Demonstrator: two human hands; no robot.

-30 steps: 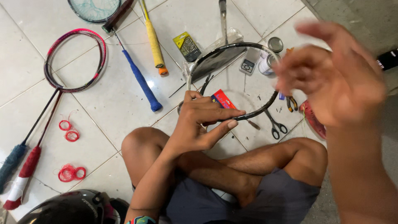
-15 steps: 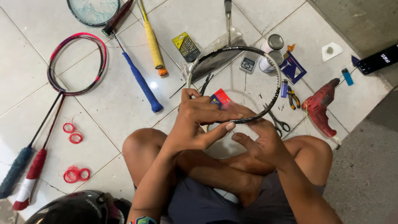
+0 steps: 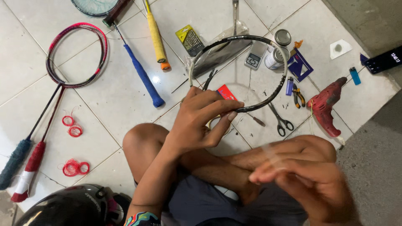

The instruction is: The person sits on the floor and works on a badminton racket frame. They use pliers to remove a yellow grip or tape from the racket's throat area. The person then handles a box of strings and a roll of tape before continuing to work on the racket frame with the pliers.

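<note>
Your left hand (image 3: 201, 121) is clenched on the lower rim of the unstrung racket frame (image 3: 240, 42), thumb and fingers wrapped over the black hoop, which is raised off the tiled floor (image 3: 125, 96) in front of your crossed legs. The hoop tilts away from you, with its far arc above a small digital scale (image 3: 254, 60) and two round tins (image 3: 278, 48).

Your right hand (image 3: 310, 184) is blurred, low over your right knee. A faint pale streak crosses it, possibly string; whether that hand holds anything cannot be told.

Assessment of the frame: light, thin-walled and stiff along the rim, but likely to flex or crack if squeezed across the open hoop. With no strings it has no bracing. Hold along the rim, as you do now, or at the neck, and do not press opposite sides together. The lacquered surface looks smooth, so it may slip in a loose pinch.

Nearby on the floor: scissors (image 3: 281, 121), pliers (image 3: 298, 95), a red power drill (image 3: 326, 106), a blue-handled racket (image 3: 142, 75), a red-framed racket (image 3: 75, 52), coils of red string (image 3: 75, 167), and a dark helmet (image 3: 67, 207) at your left.
</note>
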